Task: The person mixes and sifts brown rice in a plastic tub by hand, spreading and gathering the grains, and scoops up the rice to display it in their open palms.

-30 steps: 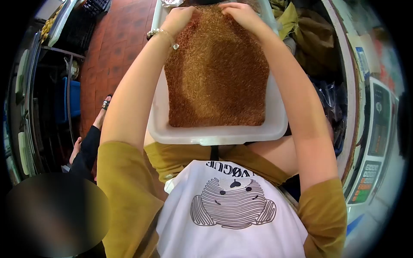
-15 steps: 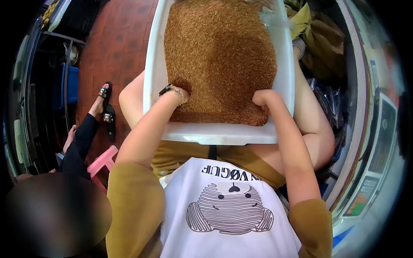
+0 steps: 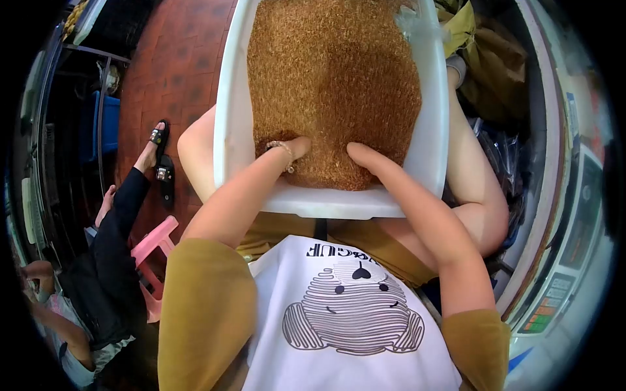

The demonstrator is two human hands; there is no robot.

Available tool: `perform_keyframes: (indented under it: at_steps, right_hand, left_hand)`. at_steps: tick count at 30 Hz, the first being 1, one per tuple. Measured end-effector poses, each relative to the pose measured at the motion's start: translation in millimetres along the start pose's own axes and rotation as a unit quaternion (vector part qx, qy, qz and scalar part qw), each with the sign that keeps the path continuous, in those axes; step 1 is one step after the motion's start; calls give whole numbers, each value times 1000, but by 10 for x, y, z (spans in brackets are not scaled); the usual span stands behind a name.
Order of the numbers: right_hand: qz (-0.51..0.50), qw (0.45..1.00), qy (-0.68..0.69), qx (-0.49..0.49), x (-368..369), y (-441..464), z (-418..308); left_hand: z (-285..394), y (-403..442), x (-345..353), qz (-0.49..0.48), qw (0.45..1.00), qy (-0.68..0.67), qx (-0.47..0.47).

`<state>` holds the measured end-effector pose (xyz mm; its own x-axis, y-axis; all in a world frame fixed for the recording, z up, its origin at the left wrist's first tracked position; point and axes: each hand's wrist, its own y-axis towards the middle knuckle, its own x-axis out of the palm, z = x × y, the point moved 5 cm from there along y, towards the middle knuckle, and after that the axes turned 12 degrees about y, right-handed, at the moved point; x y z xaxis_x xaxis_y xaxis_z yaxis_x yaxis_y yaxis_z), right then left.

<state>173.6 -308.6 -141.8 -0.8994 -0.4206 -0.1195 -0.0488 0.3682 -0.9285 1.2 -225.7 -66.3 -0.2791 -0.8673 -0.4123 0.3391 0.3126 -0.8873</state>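
A deep heap of loose, golden-brown, fine dry shreds or grains point(image 3: 332, 85) fills a white plastic tub point(image 3: 235, 104) across my lap. My left hand point(image 3: 298, 147), with a beaded bracelet at its wrist, is sunk into the near left part of the heap. My right hand point(image 3: 360, 154) is pushed into it a short way to the right. Both hands' fingers are buried, so their shape and anything in them are hidden. Clear plastic film point(image 3: 412, 25) lies at the tub's far right edge.
A person in dark trousers point(image 3: 120, 228) sits at the left beside a pink plastic stool point(image 3: 156, 244). Shelving with a blue bin point(image 3: 107, 127) stands further left. At the right are a brown sack point(image 3: 499, 65) and a digital scale point(image 3: 567, 267).
Both hands have moved inward, closer together, and sunk deeper into the brown material. My right hand's fingers, partly visible before, are now covered. More of the seated person shows at the left.
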Motion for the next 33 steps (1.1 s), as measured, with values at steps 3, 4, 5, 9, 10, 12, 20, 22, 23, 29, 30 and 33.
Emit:
perform_keyframes:
  at_steps: [3,4,5,9,10,12,20,22,23,29,30,33]
  right_hand:
    - [-50,949,309,-28,95,-174,27]
    - [-63,936,346,-26,91,-210,10]
    - [-77,928,364,-22,100,-249,-1]
    - [-93,929,357,10,93,-278,-73]
    - [-102,924,369,10,81,-241,-54]
    - [-119,913,391,13,88,-297,-50]
    - [-134,881,453,23,126,-209,7]
    - [-137,877,459,25,120,-233,-31]
    - [-145,877,458,23,115,-258,-51]
    - [-164,859,483,52,135,-184,-2]
    - [-173,856,483,66,138,-126,44]
    - [-181,865,463,70,121,-273,-64]
  left_hand:
    - [-44,1,63,-11,992,-125,-8]
    - [-62,7,79,-17,985,-171,-11]
    - [-74,5,92,-24,977,-210,-13]
    - [-78,9,132,-45,950,-309,-17]
    - [-79,25,142,-50,945,-324,-17]
    - [-71,30,179,-63,937,-342,-18]
    - [-198,395,448,-96,906,-410,-36]
    - [-205,423,475,-107,896,-429,-42]
    - [-209,427,492,-119,891,-435,-40]
    - [-49,254,433,-161,852,-496,-43]
    - [-13,223,426,-158,840,-517,-50]
    - [-196,758,823,-217,817,-534,1]
